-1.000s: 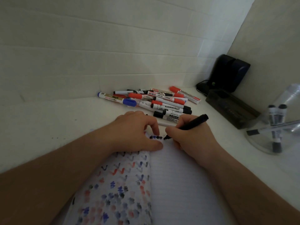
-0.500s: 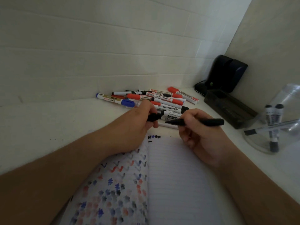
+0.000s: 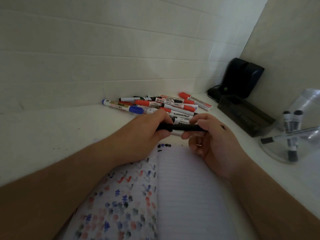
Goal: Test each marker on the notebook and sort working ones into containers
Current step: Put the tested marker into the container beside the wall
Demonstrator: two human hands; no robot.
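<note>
A black marker (image 3: 185, 127) lies level between both hands, above the top edge of the open notebook (image 3: 187, 187). My left hand (image 3: 147, 134) grips its cap end and my right hand (image 3: 213, 142) pinches the barrel; cap and barrel meet. The notebook's left page is covered in red, blue and black test marks; small dark marks sit at the top of the right page. A pile of red, blue and black markers (image 3: 164, 106) lies beyond the hands by the wall. A clear container (image 3: 292, 135) at right holds black markers.
A dark rectangular tray (image 3: 242, 115) lies along the right wall, with a black device (image 3: 242, 77) and its cable in the corner behind it. White desk surface (image 3: 52, 129) stretches to the left of the notebook. Walls close in at back and right.
My right hand lifted the black marker off the page and turned it level. My left hand left the notebook, brought the cap up, and cap and marker have come together.
</note>
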